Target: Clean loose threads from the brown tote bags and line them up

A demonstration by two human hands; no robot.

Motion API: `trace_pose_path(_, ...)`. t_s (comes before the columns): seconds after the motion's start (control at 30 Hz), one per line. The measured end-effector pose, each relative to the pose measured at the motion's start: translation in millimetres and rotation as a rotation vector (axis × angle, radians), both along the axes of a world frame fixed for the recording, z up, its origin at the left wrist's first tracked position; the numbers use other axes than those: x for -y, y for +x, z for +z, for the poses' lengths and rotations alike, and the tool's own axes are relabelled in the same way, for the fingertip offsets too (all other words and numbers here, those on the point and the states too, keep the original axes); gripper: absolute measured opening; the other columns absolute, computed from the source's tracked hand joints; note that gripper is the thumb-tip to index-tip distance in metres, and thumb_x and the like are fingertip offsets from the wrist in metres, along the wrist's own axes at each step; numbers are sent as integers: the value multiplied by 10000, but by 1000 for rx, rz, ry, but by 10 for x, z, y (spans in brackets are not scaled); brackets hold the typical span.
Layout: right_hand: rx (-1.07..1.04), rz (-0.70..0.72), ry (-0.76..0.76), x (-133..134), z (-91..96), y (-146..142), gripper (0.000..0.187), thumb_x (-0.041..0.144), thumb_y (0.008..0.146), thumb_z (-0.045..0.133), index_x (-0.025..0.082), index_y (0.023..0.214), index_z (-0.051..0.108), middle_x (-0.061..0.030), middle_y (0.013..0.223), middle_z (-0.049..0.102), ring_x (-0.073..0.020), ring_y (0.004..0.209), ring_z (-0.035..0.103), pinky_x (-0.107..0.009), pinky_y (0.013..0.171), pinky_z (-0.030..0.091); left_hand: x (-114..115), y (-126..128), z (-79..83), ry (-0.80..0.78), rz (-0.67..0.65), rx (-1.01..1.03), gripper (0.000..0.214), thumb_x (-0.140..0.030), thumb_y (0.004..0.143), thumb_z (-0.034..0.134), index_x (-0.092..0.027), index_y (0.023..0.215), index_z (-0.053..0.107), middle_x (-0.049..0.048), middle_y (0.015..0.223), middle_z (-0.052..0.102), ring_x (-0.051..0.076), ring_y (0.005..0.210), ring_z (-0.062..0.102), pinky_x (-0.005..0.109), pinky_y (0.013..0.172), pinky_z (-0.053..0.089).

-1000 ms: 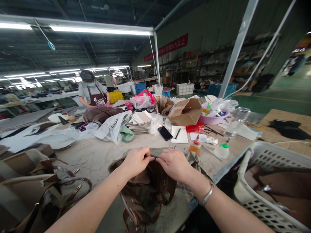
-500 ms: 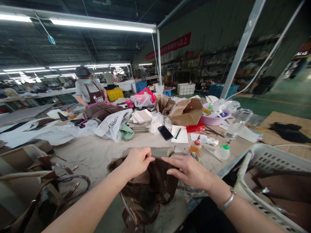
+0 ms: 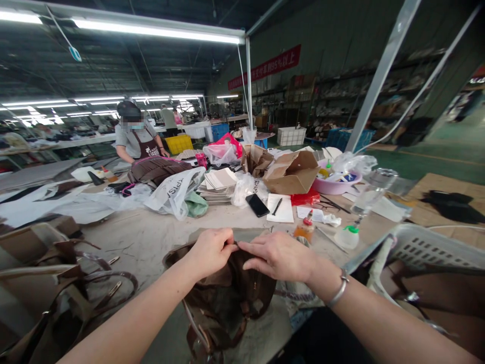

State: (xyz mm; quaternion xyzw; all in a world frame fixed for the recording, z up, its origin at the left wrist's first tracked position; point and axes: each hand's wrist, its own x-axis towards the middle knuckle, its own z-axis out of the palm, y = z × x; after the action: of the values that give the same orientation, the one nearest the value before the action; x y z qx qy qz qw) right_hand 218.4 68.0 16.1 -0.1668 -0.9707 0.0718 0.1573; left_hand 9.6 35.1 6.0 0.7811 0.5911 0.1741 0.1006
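A brown handbag (image 3: 223, 303) lies in front of me with its mouth open toward me and its lining showing. My left hand (image 3: 214, 253) pinches the bag's far rim, thumb against curled fingers. Close beside it, my right hand (image 3: 278, 257) rests on the same rim, fingers extended leftward until the tips nearly meet the left thumb. The right thumb is held apart, lower down, over the bag's inside. A handle of the bag hangs at its near side. What lies under the right fingers is partly hidden.
At left stand more brown bags (image 3: 56, 283). A white plastic basket (image 3: 428, 247) holds brown pieces at right. Beyond my hands are a phone (image 3: 257, 205), a notepad with a pen (image 3: 280, 208), an orange glue bottle (image 3: 304, 230) and a green-capped bottle (image 3: 346, 237). A co-worker (image 3: 136, 134) stands across the table.
My right hand has slid left along the rim, closing the gap to my left hand. The left keeps its pinch, and the bag has barely shifted.
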Motion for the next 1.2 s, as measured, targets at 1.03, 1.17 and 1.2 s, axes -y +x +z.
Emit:
trace_pose_path(1.03,27,-40,13,21,65,222,333,425,917,421,205,1092,599,-44,782,647,-154,674,576,-247,575,345,-4,-22,14,5,-27,-2,153,-285,777,572,-194,672,508,-26,635,553,131,632,511,240,597,329)
trace_pose_path(1.17,17,-14,-27,-9,65,118,326,424,917,423,206,1078,605,-36,771,642,-148,664,574,-241,562,340,7,-32,0,13,-27,9,170,-277,773,577,-192,654,490,-27,624,544,130,630,505,238,590,325)
trace_pose_path(1.2,11,-10,-28,-20,55,75,325,427,914,426,205,1066,608,-32,768,642,-146,659,572,-241,558,340,8,-35,-5,16,-28,10,173,-274,772,579,-192,651,487,-27,621,542,130,630,504,238,588,324)
